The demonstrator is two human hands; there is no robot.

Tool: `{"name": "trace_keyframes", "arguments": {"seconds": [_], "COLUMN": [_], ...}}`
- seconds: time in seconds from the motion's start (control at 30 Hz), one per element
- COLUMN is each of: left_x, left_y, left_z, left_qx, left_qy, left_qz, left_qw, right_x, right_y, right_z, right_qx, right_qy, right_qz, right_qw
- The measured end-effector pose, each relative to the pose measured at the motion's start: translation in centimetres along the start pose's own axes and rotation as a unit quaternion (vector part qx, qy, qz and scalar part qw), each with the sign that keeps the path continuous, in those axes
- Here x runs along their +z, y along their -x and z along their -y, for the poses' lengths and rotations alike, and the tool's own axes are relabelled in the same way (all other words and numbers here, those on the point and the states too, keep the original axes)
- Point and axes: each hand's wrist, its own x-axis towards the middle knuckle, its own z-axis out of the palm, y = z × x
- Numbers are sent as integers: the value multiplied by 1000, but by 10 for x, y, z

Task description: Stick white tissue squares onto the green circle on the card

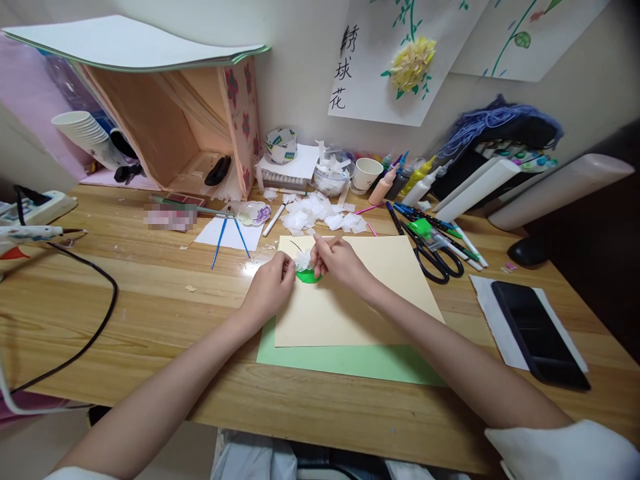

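My left hand (273, 283) is closed, its fingertips pinched at the left edge of a small cluster of white paper bits (303, 261). On the other side, my right hand (341, 261) is closed too, with thumb and fingers drawn together against the cluster's right side. What either pinch holds is hidden. A bright green, clay-like piece (309, 277) shows just below the white bits. All this sits near the upper left of a cream sheet of paper (360, 313), which lies over a green sheet (345, 363).
Loose white paper pieces (315, 212) lie behind the sheets, near a bowl of scraps (332, 175) and a paper cup (367, 176). Black scissors (435, 263) and pens rest to the right, beyond them a phone (537, 333). A glue gun (35, 232) and black cable lie left.
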Motion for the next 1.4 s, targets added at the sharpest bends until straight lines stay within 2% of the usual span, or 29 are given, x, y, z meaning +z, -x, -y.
{"name": "trace_keyframes", "arguments": {"seconds": [0.1,0.27,0.5,0.67,0.73,0.8,0.9,1.0,1.1,1.2,1.27,1.33,1.4], "left_x": [0,0,-1,-4,-7,-10,-13,-11,-9,-12,-16,-22,-25], "left_y": [0,-1,-1,-2,-11,-26,-53,-74,-85,-84,-77,-64,-47], "left_z": [1,2,0,2,3,3,3,5,8,8,3,-4,-14], "left_qx": [7,15,8,2,0,17,65,97,126,110,70,10,-34], "left_qy": [2,-3,1,44,40,-19,-158,-234,-248,-185,-69,95,210], "left_qz": [-1,-4,-1,-8,-26,-61,-105,-94,-78,-88,-83,-40,14], "left_qw": [1000,1000,1000,999,999,998,980,963,957,973,992,995,977], "right_x": [4,6,-12,-28,-31,-32,-31,-30,-31,-32,-32,-31,-30], "right_y": [-21,-33,-6,13,14,13,12,14,15,15,16,17,20], "right_z": [9,15,10,-16,-32,-44,-51,-50,-49,-50,-50,-49,-47], "right_qx": [55,54,-8,-54,-47,-29,-25,-31,-34,-38,-42,-51,-76], "right_qy": [21,66,-50,-157,-210,-254,-278,-275,-279,-284,-286,-282,-272], "right_qz": [3,9,-20,-90,-140,-168,-162,-151,-149,-144,-141,-130,-123], "right_qw": [998,996,999,982,967,952,947,949,948,947,947,949,951]}}
